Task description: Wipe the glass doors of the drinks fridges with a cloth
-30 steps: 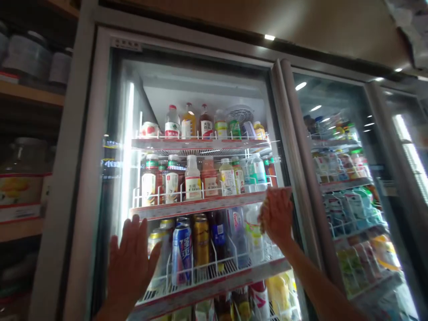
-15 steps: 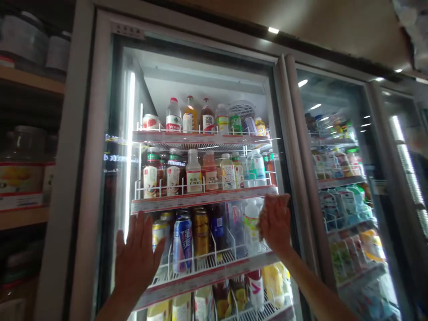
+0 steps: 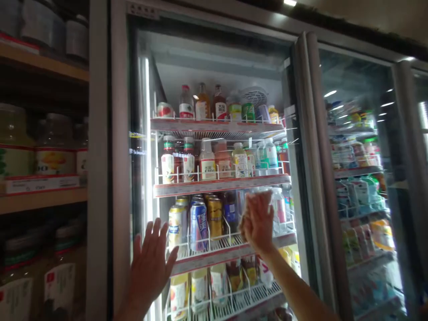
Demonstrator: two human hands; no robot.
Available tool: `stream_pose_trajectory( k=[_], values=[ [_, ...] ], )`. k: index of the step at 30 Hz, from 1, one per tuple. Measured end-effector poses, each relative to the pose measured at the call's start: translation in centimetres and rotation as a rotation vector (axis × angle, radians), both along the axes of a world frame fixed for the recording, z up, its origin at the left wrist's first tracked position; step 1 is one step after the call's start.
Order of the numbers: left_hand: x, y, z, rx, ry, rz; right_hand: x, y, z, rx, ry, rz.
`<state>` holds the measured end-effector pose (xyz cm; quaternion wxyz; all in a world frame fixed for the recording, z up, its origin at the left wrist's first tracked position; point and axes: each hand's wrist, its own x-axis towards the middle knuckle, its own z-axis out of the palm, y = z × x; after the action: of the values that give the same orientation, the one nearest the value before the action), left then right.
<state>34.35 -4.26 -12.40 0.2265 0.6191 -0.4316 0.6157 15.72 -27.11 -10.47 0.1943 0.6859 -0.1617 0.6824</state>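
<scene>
Before me is the glass door [image 3: 217,53] of an upright drinks fridge. My left hand [image 3: 152,263] is open at its lower left, fingers spread and palm toward the glass; it holds nothing and seems to rest there. Under my right hand [image 3: 262,225] a crumpled light-brown cloth [image 3: 245,225] is held against the pane, in front of the third shelf. The hand is slightly blurred, and its palm side is hidden. Behind the glass, a blue can [image 3: 199,227] and a gold can [image 3: 215,217] stand between my hands.
Bottles line the second wire shelf [image 3: 220,185]. To the right, a vertical door handle [image 3: 317,133] separates this door from another glass-fronted fridge [image 3: 354,89]. At the left, a wooden shelf [image 3: 47,200] carries large jars [image 3: 55,151].
My right hand and the cloth have moved left across the glass, away from the door's right edge. My left hand stays near the lower left. The camera view has shifted.
</scene>
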Motion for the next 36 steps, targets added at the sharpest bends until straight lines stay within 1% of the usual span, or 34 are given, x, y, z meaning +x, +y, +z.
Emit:
stream_pose_trajectory(
  k=[1, 2, 3, 4, 5, 7, 8, 9, 10, 11, 12, 15, 16, 17, 18, 20, 22, 23, 24, 26, 29, 31, 33, 34, 36],
  values=[
    [0.2, 0.4, -0.8, 0.007, 0.001, 0.003, -0.2, -0.5, 0.1, 0.078, -0.071, -0.038],
    [0.3, 0.7, -1.5, 0.014, 0.004, 0.002, 0.0, -0.3, 0.1, 0.131, -0.114, -0.056],
    [0.4, 0.9, -2.0, 0.020, 0.003, -0.006, 0.8, 0.6, -0.1, 0.150, -0.121, -0.053],
    [0.5, 1.0, -2.3, 0.024, 0.007, -0.019, 2.0, 2.2, -0.5, 0.132, -0.092, -0.032],
    [0.6, 1.1, -2.5, 0.023, 0.015, -0.033, 3.4, 4.2, -1.0, 0.075, -0.025, 0.002],
    [0.6, 0.9, -2.6, 0.011, 0.043, -0.062, 6.4, 8.4, -2.2, -0.116, 0.151, 0.088],
    [0.7, 0.9, -2.6, 0.008, 0.054, -0.078, 7.5, 9.8, -2.7, -0.208, 0.223, 0.123],
    [0.7, 0.9, -2.6, 0.007, 0.062, -0.093, 8.1, 10.7, -3.1, -0.277, 0.270, 0.148],
    [0.8, 0.9, -2.6, 0.009, 0.067, -0.106, 8.2, 10.7, -3.4, -0.316, 0.292, 0.160],
    [0.9, 1.0, -2.6, 0.014, 0.065, -0.119, 7.7, 10.1, -3.5, -0.314, 0.285, 0.153],
    [0.9, 1.1, -2.6, 0.021, 0.062, -0.129, 6.7, 8.9, -3.5, -0.277, 0.251, 0.128],
    [0.6, 1.2, -2.8, 0.029, 0.035, -0.153, 3.2, 4.5, -2.9, -0.071, 0.094, -0.004],
    [0.3, 1.1, -2.9, 0.031, 0.014, -0.165, 2.4, 3.6, -2.7, -0.002, 0.042, -0.043],
    [0.0, 0.9, -2.9, 0.033, -0.010, -0.179, 2.1, 3.3, -2.6, 0.049, 0.002, -0.066],
    [-0.4, 0.6, -2.8, 0.032, -0.035, -0.197, 2.3, 3.6, -2.7, 0.068, -0.012, -0.071],
    [-1.2, -0.3, -2.7, 0.030, -0.069, -0.234, 3.6, 5.5, -3.1, 0.011, 0.045, -0.028],
    [-1.7, -1.2, -2.6, 0.022, -0.083, -0.271, 5.3, 7.4, -3.8, -0.118, 0.158, 0.040],
    [-1.8, -1.5, -2.5, 0.016, -0.084, -0.282, 5.7, 7.6, -4.0, -0.176, 0.209, 0.066],
    [-1.9, -1.8, -2.5, 0.011, -0.080, -0.288, 5.8, 7.3, -4.1, -0.211, 0.233, 0.074],
    [-1.7, -2.2, -2.3, 0.004, -0.060, -0.292, 4.4, 5.0, -4.0, -0.193, 0.198, 0.026],
    [-1.3, -2.3, -2.3, -0.004, -0.057, -0.296, 0.3, -0.2, -3.3, -0.035, 0.024, -0.114],
    [-1.2, -2.3, -2.3, -0.010, -0.075, -0.292, -1.4, -2.2, -2.9, 0.061, -0.099, -0.166],
    [-1.3, -2.3, -2.4, -0.023, -0.074, -0.277, -1.4, -2.0, -2.9, 0.095, -0.134, -0.161],
    [-1.5, -2.5, -2.5, -0.026, -0.055, -0.265, -0.9, -1.3, -3.2, 0.084, -0.103, -0.143],
    [-2.1, -3.1, -2.5, -0.032, -0.017, -0.253, 0.4, 0.4, -3.8, -0.003, 0.034, -0.084]
  ],
)
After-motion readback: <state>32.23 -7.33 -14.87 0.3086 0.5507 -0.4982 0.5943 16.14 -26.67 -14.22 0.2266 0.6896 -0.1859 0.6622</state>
